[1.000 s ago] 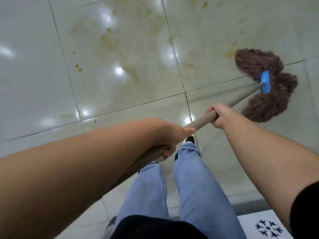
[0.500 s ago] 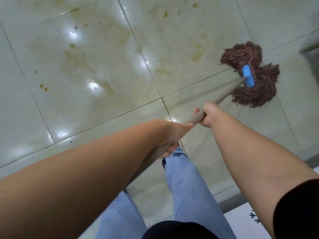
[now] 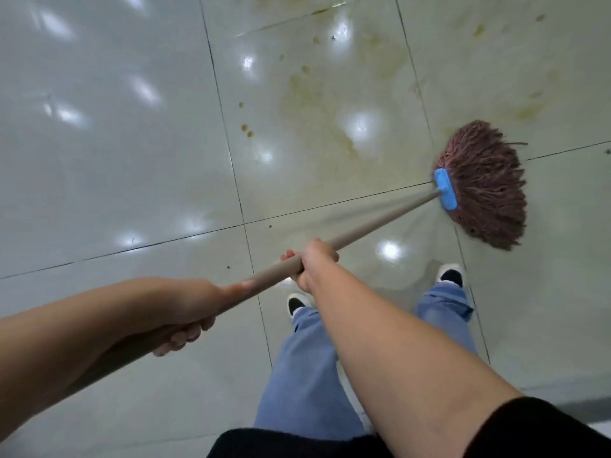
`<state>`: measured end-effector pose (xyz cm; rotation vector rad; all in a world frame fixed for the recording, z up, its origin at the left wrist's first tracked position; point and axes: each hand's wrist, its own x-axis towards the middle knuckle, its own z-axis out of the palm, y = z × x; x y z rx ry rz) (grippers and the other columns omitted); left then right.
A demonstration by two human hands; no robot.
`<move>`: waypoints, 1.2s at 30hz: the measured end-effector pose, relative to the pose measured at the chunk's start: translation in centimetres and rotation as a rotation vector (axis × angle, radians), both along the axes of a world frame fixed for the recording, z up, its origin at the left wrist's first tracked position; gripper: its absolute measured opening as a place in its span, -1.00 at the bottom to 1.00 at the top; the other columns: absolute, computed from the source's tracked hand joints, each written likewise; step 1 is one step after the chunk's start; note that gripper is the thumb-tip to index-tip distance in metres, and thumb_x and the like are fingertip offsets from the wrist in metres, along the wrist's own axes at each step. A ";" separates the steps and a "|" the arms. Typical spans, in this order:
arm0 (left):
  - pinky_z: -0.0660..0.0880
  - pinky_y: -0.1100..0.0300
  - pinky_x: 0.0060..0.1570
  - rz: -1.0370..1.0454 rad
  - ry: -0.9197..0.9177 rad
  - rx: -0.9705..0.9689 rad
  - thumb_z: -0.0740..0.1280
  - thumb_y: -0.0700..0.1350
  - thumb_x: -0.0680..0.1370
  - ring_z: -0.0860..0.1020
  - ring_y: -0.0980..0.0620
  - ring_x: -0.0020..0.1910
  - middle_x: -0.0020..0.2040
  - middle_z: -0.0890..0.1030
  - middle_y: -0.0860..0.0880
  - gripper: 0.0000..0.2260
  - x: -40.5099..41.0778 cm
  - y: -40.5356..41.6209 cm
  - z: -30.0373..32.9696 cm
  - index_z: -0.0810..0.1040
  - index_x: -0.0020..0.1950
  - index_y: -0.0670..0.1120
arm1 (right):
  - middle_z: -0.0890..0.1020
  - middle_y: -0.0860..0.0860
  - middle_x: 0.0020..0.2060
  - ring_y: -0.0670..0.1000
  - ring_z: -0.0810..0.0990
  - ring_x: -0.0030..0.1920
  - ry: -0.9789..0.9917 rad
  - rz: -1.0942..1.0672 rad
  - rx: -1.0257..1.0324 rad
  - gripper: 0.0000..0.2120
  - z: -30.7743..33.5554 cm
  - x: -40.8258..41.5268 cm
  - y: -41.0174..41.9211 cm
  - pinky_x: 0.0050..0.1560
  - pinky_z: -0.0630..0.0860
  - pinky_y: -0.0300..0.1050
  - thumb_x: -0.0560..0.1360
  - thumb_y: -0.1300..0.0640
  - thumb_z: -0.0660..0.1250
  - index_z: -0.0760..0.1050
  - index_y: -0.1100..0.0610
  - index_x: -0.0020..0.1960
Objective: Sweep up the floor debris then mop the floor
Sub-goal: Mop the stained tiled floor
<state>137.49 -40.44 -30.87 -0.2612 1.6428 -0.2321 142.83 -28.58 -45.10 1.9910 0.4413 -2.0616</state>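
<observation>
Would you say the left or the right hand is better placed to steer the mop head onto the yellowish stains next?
The right hand, probably. It grips the mop handle farther down, nearer the mop head, so it can steer toward the yellowish stains. The left hand holds the upper end as a pivot.

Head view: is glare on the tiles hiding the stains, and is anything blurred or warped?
Head view: bright ceiling-light spots dot the glossy floor, one sitting right on the yellowish stains, which still read clearly around it. The left tiles look smeared. Wide-angle bending fans out the grout lines. The mop head, handle and both hands, left hand, right hand, are sharp.
</observation>
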 end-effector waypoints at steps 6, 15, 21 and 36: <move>0.22 0.44 -0.57 0.050 -0.067 0.024 0.04 0.46 0.41 0.21 0.06 -0.72 -0.68 0.26 0.01 -0.38 -0.7 -0.7 -1.3 0.27 -0.31 -0.13 | 0.47 0.19 -0.19 0.03 0.47 -0.44 -0.036 0.018 0.040 -0.68 -0.7 -0.8 -0.3 -0.57 0.46 -0.19 0.63 0.15 0.02 0.16 0.14 0.37; 0.23 0.48 -0.62 0.148 -0.114 0.273 0.08 0.36 0.50 0.17 0.08 -0.80 -0.74 0.23 0.04 -0.46 -0.3 12.3 -5.9 0.28 -0.26 -0.13 | 0.41 0.13 -0.35 0.03 0.40 -0.44 -0.095 -0.054 0.226 -0.73 -5.5 -0.1 13.1 -0.65 0.44 -0.28 0.62 0.19 0.00 0.27 0.16 0.29; 0.33 0.43 -0.65 0.106 -0.197 0.347 0.04 0.33 0.53 0.18 0.11 -0.84 -0.76 0.23 -0.01 -0.49 -0.5 22.6 -7.4 0.28 -0.16 -0.13 | 0.38 0.11 -0.39 0.00 0.37 -0.46 -0.172 -0.055 0.319 -0.89 -6.3 0.2 23.3 -0.66 0.41 -0.33 0.62 0.18 -0.04 0.23 0.13 0.09; 0.32 0.43 -0.60 -0.095 -0.214 0.270 0.06 0.43 0.44 0.24 0.07 -0.78 -0.72 0.28 0.01 -0.40 -10.8 -4.2 -11.4 0.31 -0.29 -0.14 | 0.50 0.22 -0.10 0.10 0.48 -0.36 -0.157 0.037 0.127 -0.65 -7.4 -8.1 -2.3 -0.46 0.53 -0.13 0.64 0.14 -0.07 0.21 0.26 0.36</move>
